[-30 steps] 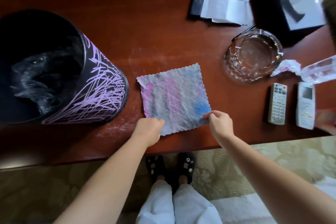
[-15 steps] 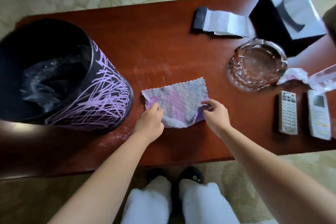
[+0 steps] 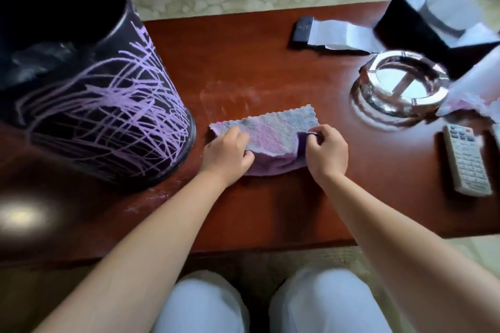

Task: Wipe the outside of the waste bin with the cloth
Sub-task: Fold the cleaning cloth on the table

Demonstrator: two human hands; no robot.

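Observation:
A black waste bin with purple streaks stands on the left of the brown table, a dark liner inside it. The pastel pink, blue and grey cloth lies folded over on the table just right of the bin. My left hand pinches the cloth's near left edge. My right hand pinches the folded right edge between thumb and fingers. Both hands are clear of the bin.
A glass ashtray sits at the right, with a black tissue box behind it and crumpled tissue beside it. A remote control lies at the right edge. A dark booklet with white paper lies at the back.
Both hands have lifted the cloth's near edge and folded it away from me, so the cloth is now half as deep. The view has tilted closer to the table.

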